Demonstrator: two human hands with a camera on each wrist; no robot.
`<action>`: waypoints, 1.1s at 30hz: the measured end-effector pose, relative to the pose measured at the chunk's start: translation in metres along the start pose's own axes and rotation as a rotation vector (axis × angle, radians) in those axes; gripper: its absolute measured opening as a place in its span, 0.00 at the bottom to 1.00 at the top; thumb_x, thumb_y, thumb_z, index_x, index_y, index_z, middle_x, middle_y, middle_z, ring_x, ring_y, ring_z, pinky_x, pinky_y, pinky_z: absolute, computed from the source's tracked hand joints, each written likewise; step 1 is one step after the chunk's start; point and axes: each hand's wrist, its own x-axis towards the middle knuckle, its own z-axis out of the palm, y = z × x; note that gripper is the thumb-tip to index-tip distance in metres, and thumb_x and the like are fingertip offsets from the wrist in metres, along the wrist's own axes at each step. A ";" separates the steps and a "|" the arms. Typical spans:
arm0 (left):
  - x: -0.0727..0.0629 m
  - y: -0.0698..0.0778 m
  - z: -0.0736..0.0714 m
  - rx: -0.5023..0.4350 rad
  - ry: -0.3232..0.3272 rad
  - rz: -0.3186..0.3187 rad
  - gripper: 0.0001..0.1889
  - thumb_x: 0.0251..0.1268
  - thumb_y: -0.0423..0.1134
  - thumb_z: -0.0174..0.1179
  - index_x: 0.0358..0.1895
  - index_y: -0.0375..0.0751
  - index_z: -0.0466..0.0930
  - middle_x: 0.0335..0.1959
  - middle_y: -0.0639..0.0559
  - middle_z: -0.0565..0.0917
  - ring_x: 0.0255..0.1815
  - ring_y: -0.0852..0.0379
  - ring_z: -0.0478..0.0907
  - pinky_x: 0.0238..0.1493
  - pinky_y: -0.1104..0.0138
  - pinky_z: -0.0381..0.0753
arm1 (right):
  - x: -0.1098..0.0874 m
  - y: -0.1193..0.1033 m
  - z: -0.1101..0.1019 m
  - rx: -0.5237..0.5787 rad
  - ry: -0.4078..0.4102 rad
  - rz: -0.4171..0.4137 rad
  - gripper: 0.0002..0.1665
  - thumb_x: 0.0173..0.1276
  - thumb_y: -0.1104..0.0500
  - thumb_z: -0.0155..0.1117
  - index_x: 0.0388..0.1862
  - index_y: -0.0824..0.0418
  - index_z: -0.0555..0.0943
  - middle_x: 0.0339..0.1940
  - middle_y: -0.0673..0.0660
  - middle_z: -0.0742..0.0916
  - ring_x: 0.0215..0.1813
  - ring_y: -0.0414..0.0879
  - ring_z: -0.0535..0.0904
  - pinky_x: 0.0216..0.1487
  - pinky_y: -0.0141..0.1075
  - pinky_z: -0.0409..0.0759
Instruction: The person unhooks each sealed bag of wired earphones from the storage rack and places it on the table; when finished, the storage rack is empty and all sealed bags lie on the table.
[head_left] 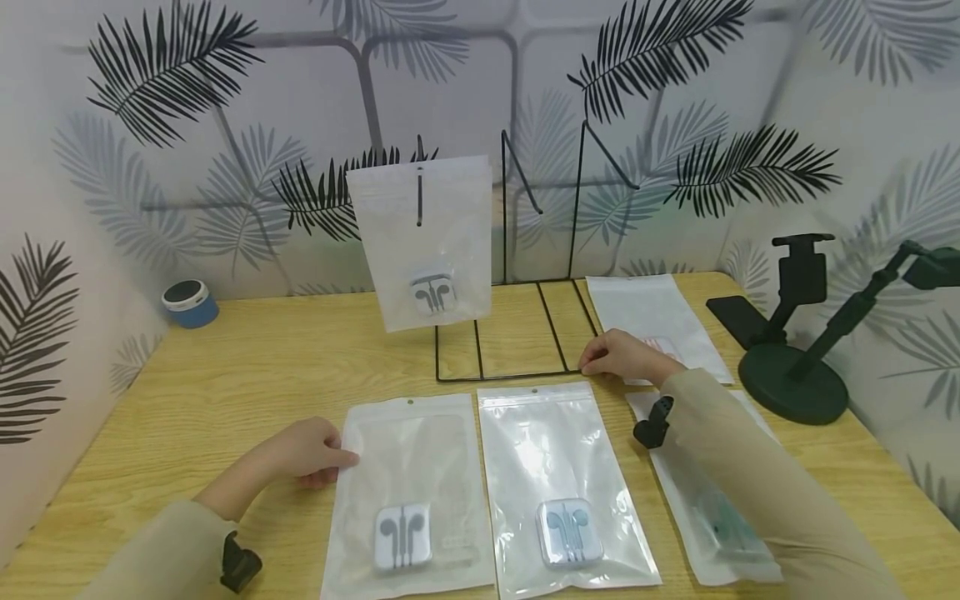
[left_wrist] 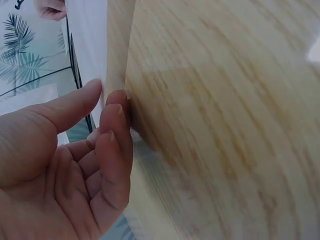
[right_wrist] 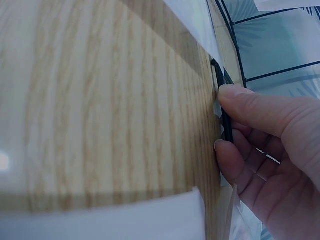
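At the left edge of a white zip bag [head_left: 412, 467] with boxed grey earphones showing near its bottom, my left hand [head_left: 303, 454] pinches the bag between thumb and fingers. In the left wrist view the thumb [left_wrist: 75, 105] lies on one side of that edge and the fingers on the other. My right hand [head_left: 630, 357] holds the front right corner of a black wire display rack [head_left: 517, 377]; the right wrist view shows thumb and forefinger on the dark wire [right_wrist: 226, 120]. Another earphone bag [head_left: 390, 242] hangs from the rack's left hook.
Right of my left hand's bag lies one with light-blue earphones [head_left: 525, 450]. Two more bags lie further right, one [head_left: 637, 300] behind my right hand, one [head_left: 682, 500] partly under my sleeve. A black stand [head_left: 795, 383], a phone [head_left: 735, 321] and a blue speaker [head_left: 191, 304] stand around the edges.
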 end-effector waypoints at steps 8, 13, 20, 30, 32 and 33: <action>-0.001 -0.003 -0.005 0.048 0.017 -0.038 0.14 0.60 0.43 0.61 0.21 0.39 0.75 0.16 0.52 0.76 0.17 0.58 0.72 0.20 0.67 0.74 | -0.003 -0.003 0.000 0.016 0.000 -0.005 0.04 0.62 0.66 0.63 0.33 0.67 0.83 0.28 0.53 0.83 0.25 0.43 0.72 0.27 0.35 0.73; 0.002 -0.001 -0.017 0.037 0.058 -0.007 0.13 0.61 0.43 0.60 0.26 0.38 0.74 0.20 0.51 0.75 0.19 0.57 0.71 0.22 0.66 0.73 | -0.003 -0.003 0.000 0.006 0.002 -0.012 0.04 0.62 0.66 0.62 0.33 0.67 0.83 0.28 0.53 0.83 0.25 0.43 0.72 0.27 0.35 0.73; 0.010 0.010 -0.039 -0.002 0.184 0.187 0.11 0.66 0.42 0.55 0.37 0.35 0.76 0.31 0.48 0.78 0.28 0.53 0.77 0.28 0.64 0.76 | -0.003 -0.003 0.000 0.004 0.007 0.001 0.04 0.62 0.66 0.63 0.33 0.67 0.83 0.28 0.52 0.83 0.26 0.43 0.72 0.27 0.35 0.73; 0.037 0.043 -0.068 -0.165 0.506 0.338 0.20 0.69 0.42 0.52 0.57 0.32 0.66 0.54 0.38 0.71 0.55 0.41 0.70 0.49 0.52 0.73 | -0.003 -0.004 0.000 0.005 0.010 0.018 0.04 0.62 0.66 0.63 0.33 0.67 0.83 0.29 0.53 0.83 0.28 0.44 0.72 0.28 0.34 0.74; 0.045 0.052 -0.072 -0.231 0.561 0.341 0.23 0.69 0.43 0.52 0.60 0.32 0.62 0.58 0.39 0.68 0.58 0.42 0.67 0.53 0.52 0.70 | -0.003 -0.004 0.000 0.007 0.009 0.020 0.04 0.62 0.66 0.63 0.33 0.67 0.83 0.29 0.53 0.83 0.27 0.43 0.72 0.28 0.34 0.73; 0.049 0.057 -0.074 -0.259 0.593 0.346 0.24 0.68 0.43 0.52 0.61 0.32 0.61 0.59 0.39 0.67 0.59 0.42 0.66 0.55 0.52 0.68 | -0.003 -0.004 0.000 0.010 0.008 0.019 0.04 0.62 0.66 0.63 0.33 0.67 0.83 0.29 0.53 0.83 0.27 0.43 0.72 0.28 0.34 0.73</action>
